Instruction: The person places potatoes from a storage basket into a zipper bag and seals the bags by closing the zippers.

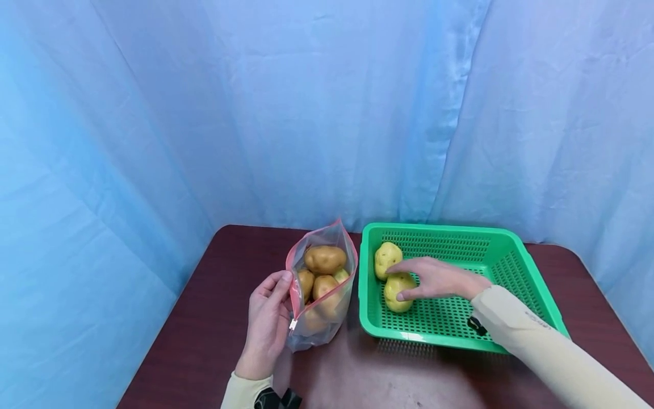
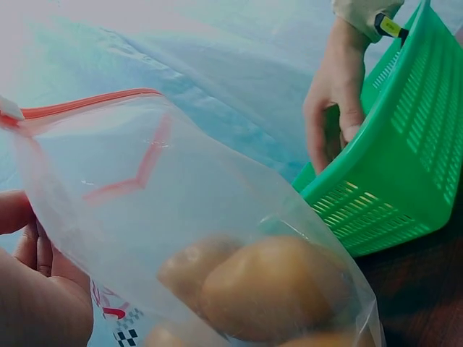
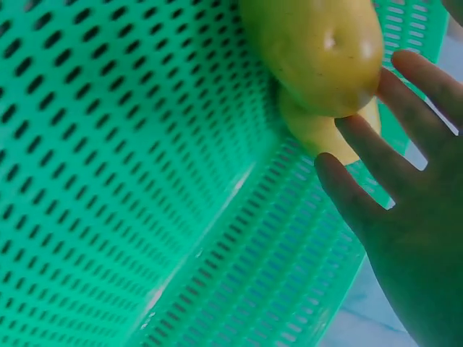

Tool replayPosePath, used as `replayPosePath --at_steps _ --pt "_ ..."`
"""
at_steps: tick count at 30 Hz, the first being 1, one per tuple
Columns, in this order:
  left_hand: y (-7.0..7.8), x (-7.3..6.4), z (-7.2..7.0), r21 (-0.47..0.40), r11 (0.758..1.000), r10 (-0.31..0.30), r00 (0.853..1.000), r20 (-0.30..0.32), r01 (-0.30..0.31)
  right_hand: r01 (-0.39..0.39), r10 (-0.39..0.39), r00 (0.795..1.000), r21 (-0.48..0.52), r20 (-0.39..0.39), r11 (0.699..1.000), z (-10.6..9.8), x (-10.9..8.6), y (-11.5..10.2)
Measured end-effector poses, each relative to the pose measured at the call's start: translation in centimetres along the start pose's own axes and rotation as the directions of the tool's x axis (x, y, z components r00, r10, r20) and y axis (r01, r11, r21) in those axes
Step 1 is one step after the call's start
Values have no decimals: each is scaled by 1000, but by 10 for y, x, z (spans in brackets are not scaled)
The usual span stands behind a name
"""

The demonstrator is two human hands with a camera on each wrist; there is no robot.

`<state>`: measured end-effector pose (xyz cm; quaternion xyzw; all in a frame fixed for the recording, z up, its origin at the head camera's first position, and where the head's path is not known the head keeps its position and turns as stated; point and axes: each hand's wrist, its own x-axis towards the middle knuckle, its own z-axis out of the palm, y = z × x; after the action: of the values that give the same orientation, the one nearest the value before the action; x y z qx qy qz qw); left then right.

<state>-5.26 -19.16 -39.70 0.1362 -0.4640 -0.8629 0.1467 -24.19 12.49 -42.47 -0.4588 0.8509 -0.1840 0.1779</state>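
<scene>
Head view: the nearer potato (image 1: 392,291) sits between thumb and spread fingers of the right hand (image 1: 434,278) — the farther potato (image 1: 387,257) beside the fingertips. The left hand (image 1: 268,315) pinches the bag (image 1: 314,339).

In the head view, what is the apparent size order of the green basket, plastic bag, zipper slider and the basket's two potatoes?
1. Green basket
2. Plastic bag
3. Basket's two potatoes: too alike to rank
4. Zipper slider

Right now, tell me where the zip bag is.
In the head view, the zip bag is just left of the green basket, pinched at its edge by the left hand.
</scene>
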Motion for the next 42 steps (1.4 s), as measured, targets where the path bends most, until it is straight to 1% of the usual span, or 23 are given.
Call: replayPosePath --at_steps 6,14,17,20,23,27,31,35,38,42 --pt "1 -1 -1 -7 1000 5 1000 -8 -5 -47 47 999 -26 -15 999 1 -11 8" --pt "2 -2 -5 -20 1000 11 1000 -18 -11 -115 116 993 -69 6 991 3 -16 6" --pt "2 -2 -6 -38 999 20 1000 -15 -21 -106 106 994 -69 6 992 5 -15 7" --pt "1 -2 -7 -56 998 25 1000 -5 -25 -88 88 996 -39 0 995 7 -12 8" --pt "1 -3 -8 -58 998 21 1000 -1 -21 -70 70 998 -4 6 998 9 -9 9" --pt "1 -4 -8 -49 999 25 1000 0 -25 -49 49 999 10 21 999 13 -5 8" --pt "0 -3 -6 -53 998 30 999 9 -30 -48 48 998 5 28 999 17 -3 9" --pt "-2 -1 -1 -62 998 22 1000 22 -21 -54 54 998 -2 25 999 20 -7 13" --pt "-3 0 3 -63 998 15 1000 27 -14 -46 46 999 -11 5 999 16 -11 16" --pt "-3 2 5 -68 998 17 1000 16 -16 -38 37 998 -29 -47 999 1 -15 11"
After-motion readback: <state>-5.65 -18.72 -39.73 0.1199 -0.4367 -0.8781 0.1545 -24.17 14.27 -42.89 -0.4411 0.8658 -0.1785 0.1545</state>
